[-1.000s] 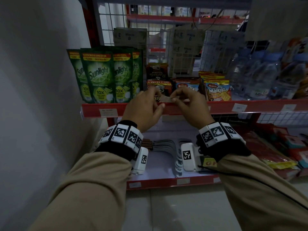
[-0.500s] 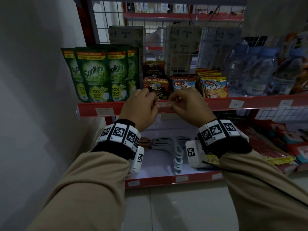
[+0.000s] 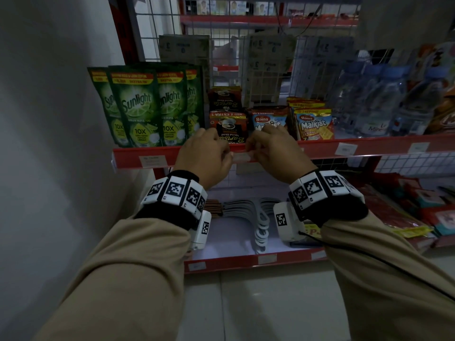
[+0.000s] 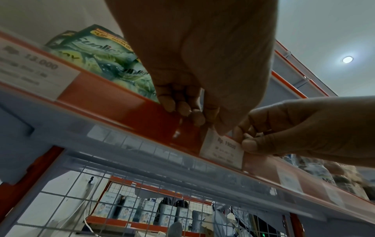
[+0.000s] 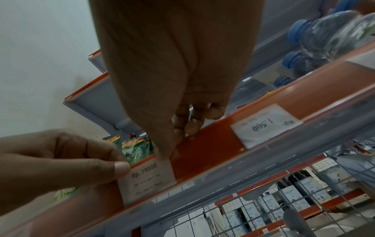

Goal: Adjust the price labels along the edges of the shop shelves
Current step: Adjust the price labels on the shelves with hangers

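A white price label [image 3: 242, 157] reading "Rp. 19000" [image 4: 221, 150] [image 5: 148, 178] sits in the clear strip on the red shelf edge [image 3: 369, 150], below the coffee packets. My left hand [image 3: 227, 156] pinches its upper left corner, thumb [image 5: 119, 168] on the front and fingers [image 4: 182, 109] curled over the rail. My right hand [image 3: 251, 153] pinches the upper right corner, thumb [image 5: 164, 152] on the label's top edge. Other labels are in the same strip: "13.000" [image 4: 34, 72] to the left and "1.500" [image 5: 265, 125] to the right.
On the shelf stand green Sunlight pouches [image 3: 138, 107], coffee packets [image 3: 229, 126], Malkist crackers [image 3: 314, 124] and water bottles [image 3: 374, 102]. A wall [image 3: 49, 119] closes the left side. The lower shelf [image 3: 246, 260] holds hangers [image 3: 261, 225] and snack packs.
The label was held up in front of the coffee packets between both hands; it has come down with both hands and now sits in the strip on the shelf edge.
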`<move>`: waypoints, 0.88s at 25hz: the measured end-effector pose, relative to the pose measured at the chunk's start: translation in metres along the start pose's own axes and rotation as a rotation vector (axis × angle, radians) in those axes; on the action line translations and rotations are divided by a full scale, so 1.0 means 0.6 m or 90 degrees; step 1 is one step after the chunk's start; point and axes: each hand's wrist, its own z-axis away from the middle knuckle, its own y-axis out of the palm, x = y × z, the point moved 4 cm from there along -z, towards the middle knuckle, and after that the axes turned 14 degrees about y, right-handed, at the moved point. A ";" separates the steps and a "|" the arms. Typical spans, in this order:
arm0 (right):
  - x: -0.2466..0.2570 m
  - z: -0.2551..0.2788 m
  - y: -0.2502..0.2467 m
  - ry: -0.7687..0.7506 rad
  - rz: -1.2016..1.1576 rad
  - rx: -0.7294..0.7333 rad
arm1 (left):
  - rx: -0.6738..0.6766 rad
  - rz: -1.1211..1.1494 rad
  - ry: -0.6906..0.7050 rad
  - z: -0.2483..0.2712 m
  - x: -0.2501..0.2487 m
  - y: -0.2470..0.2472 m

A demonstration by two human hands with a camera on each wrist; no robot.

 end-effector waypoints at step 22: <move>-0.118 0.021 -0.055 0.060 0.033 -0.092 | -0.066 -0.020 0.122 -0.040 -0.104 0.036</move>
